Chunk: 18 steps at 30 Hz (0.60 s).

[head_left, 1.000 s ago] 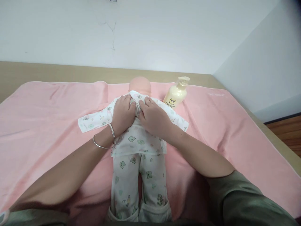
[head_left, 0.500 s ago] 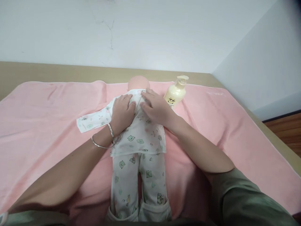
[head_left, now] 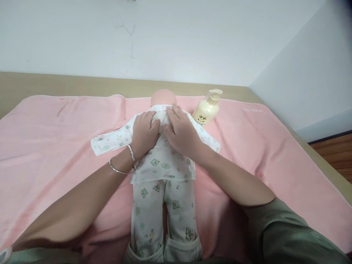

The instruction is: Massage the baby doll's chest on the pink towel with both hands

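Observation:
A baby doll (head_left: 163, 98) lies on the pink blanket, dressed in a white top (head_left: 172, 167) and white trousers (head_left: 180, 209) printed with small green animals. Only the back or crown of its smooth head shows at the collar. My left hand (head_left: 145, 132) rests open on the left upper part of the top, fingers pointing away from me. On the right upper part lies my right hand (head_left: 183, 130), open with its palm down on the cloth. The two thumbs come close together over the middle. A silver bangle circles my left wrist.
A cream pump bottle (head_left: 206, 110) with a cow face stands on the pink blanket (head_left: 55, 146), right of the doll's head. Behind runs the pale wooden table edge (head_left: 82, 85) against a white wall (head_left: 178, 40). Brown wood shows at far right.
My right hand has shifted slightly toward me on the top, and its forearm is lower, so the doll's right-side sleeve now shows. My left hand stays in place.

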Available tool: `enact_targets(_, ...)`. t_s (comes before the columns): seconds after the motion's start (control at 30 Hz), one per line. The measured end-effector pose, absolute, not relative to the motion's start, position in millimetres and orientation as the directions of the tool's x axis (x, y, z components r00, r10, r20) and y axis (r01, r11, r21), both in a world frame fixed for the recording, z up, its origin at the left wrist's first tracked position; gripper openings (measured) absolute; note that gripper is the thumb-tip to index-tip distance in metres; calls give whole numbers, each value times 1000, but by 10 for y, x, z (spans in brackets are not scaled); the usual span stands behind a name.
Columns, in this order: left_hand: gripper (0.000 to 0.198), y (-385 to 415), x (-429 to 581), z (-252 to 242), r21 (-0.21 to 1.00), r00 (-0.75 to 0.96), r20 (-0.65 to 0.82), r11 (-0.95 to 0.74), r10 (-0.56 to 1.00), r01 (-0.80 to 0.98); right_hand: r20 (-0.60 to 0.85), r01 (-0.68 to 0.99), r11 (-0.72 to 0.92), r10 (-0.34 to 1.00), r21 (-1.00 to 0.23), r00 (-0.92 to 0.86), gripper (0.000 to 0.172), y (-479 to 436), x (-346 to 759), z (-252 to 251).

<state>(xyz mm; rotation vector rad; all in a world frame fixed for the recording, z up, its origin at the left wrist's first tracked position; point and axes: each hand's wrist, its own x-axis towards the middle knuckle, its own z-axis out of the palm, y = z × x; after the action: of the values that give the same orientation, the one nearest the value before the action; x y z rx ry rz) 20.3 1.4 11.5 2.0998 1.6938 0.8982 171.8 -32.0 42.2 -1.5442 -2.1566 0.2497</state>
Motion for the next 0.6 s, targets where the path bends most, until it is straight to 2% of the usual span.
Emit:
enact_targets(0.17, 51, 15, 205, 129, 595, 110, 279, -262, 954, 760, 386, 823, 378, 898, -424, -213, 62, -354, 1762, 485)
enact_targets(0.37, 51, 24, 195, 113, 586, 117, 297, -277, 948, 762, 232, 850, 352, 932, -393, -279, 60, -328, 1670, 359)
enact_targets(0.53, 50, 31, 198, 98, 606, 97, 290, -261, 952, 752, 403, 819, 414, 880, -397, -250, 60, -369, 1729, 464)
enact_targets(0.6, 49, 37, 195, 92, 610, 100, 297, -270, 950, 745, 422, 826, 407, 876, -390, -233, 61, -359, 1731, 442)
